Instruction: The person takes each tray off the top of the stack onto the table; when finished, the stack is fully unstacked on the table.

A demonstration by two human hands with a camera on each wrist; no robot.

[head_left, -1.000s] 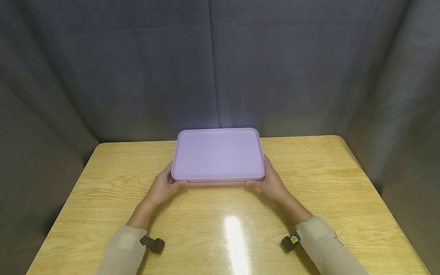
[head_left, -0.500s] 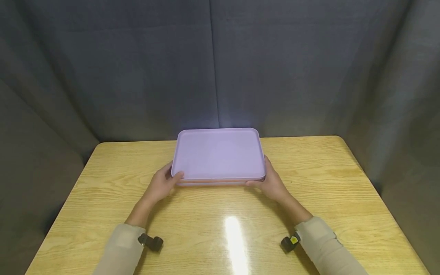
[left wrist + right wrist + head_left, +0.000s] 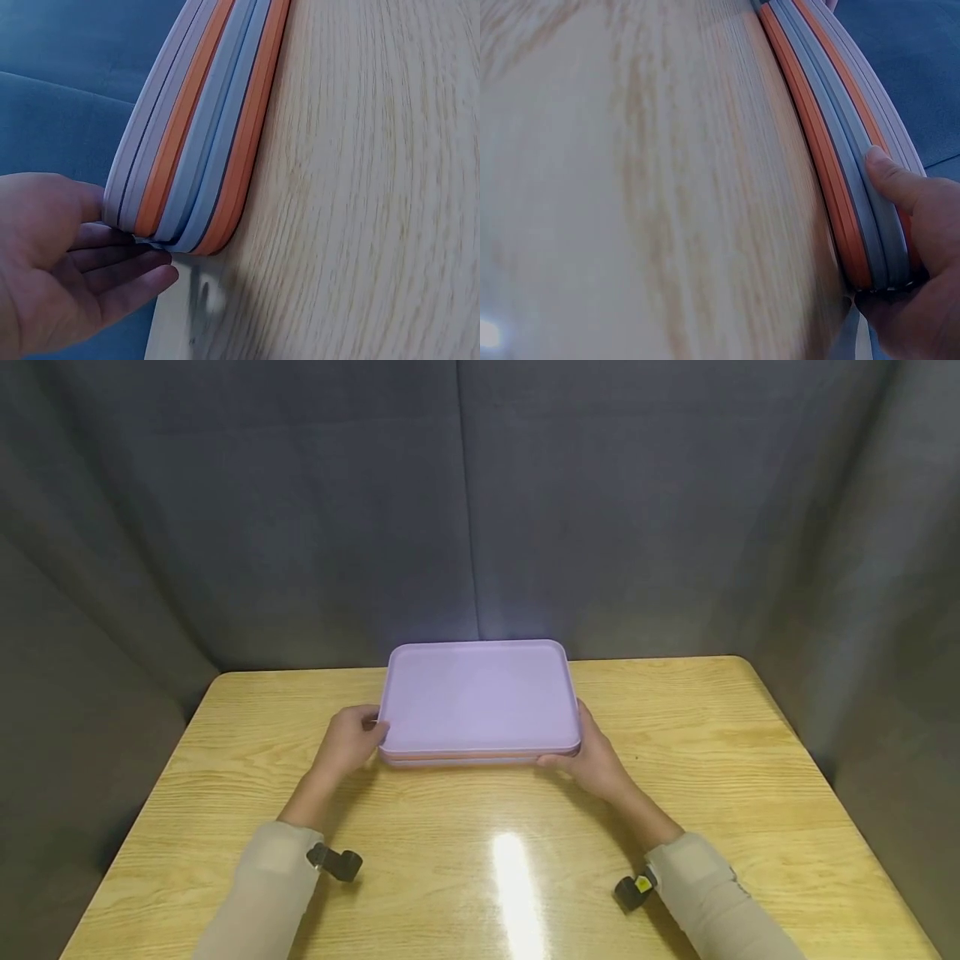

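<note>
The left hand (image 3: 351, 742) lightly touches and the right hand (image 3: 592, 758) grips the stack of trays (image 3: 478, 703) lying on the table (image 3: 675, 793) — hard, smooth, probably slippery and a bit heavy — best held at both short ends.

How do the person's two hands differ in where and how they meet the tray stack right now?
The left hand is at the stack of trays' left edge, fingers fairly straight beside the corner; the right hand grips the near right corner, thumb pressed on the rims. The left hand sits farther back than the right. Both touch the stack, which lies on the table.
</note>
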